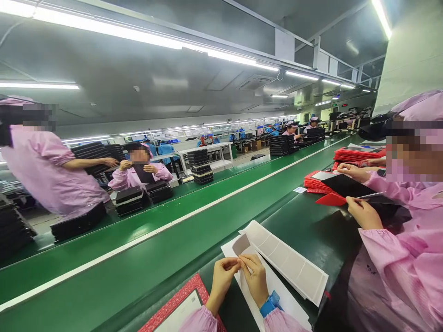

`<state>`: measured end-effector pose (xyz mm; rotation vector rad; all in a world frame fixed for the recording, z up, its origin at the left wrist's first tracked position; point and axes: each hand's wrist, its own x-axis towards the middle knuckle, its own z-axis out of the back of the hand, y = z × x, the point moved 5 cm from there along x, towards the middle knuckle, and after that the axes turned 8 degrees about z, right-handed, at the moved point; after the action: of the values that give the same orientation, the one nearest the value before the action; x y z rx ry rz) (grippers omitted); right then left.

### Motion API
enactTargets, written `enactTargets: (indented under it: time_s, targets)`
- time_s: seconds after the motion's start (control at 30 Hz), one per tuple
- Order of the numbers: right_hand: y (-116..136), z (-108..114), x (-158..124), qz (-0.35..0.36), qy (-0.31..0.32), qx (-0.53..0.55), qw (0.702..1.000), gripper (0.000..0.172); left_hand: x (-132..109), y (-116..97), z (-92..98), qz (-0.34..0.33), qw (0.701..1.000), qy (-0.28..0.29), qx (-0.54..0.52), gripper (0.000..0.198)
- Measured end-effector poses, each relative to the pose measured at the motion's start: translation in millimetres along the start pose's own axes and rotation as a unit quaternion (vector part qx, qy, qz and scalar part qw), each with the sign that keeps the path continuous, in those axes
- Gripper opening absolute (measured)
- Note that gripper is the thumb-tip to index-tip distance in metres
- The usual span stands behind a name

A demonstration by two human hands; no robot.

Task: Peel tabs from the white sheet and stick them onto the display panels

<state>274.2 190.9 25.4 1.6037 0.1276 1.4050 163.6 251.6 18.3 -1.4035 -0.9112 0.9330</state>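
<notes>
My left hand (pixel 223 276) and my right hand (pixel 254 276) meet at the fingertips low in the view, pinching a small grey-beige square patch (pixel 241 244). A white backing sheet (pixel 287 260) with a grid of rectangular cut lines lies just beyond my right hand, over a plain white sheet (pixel 273 295). A blue wristband (pixel 270 304) circles my right wrist. Below my left hand sits a red-framed board (pixel 176 306) with a pale centre. The patch's underside is hidden by my fingers.
A green conveyor belt (pixel 138 240) with a white stripe runs diagonally past me. To the right, a co-worker's hands (pixel 363 212) work a metal blade on black and red sheets. Stacks of black trays (pixel 129 200) and more workers stand across the belt.
</notes>
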Motion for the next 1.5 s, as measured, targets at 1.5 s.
enactTargets:
  time_s: [1.5]
  targets:
    - [-28,18,2,-0.124,-0.084,0.009,0.989,0.030,2,27,23.8,0.056,0.980,-0.174,0.080,0.024]
